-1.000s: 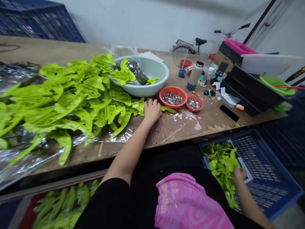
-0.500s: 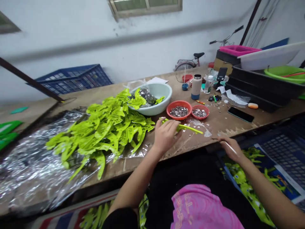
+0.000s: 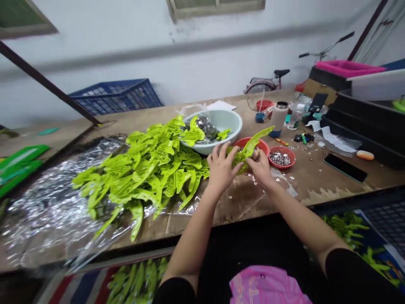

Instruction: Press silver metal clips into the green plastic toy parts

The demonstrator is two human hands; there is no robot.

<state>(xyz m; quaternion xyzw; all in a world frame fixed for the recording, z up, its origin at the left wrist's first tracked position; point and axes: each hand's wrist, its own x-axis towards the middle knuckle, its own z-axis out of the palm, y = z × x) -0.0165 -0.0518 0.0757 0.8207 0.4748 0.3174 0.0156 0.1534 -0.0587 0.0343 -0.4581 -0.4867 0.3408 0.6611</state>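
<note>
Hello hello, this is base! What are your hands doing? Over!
Left hand, right hand: both on a lime-green plastic piece, held up. Orange bowl right behind it.

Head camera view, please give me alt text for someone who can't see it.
A person's bare left hand and right hand hold a curved lime-green plastic piece over a worn wooden workbench, beside a large heap of matching pieces on crinkled silver foil. A pale round basin and a small red bowl of silver studs sit just beyond.
</note>
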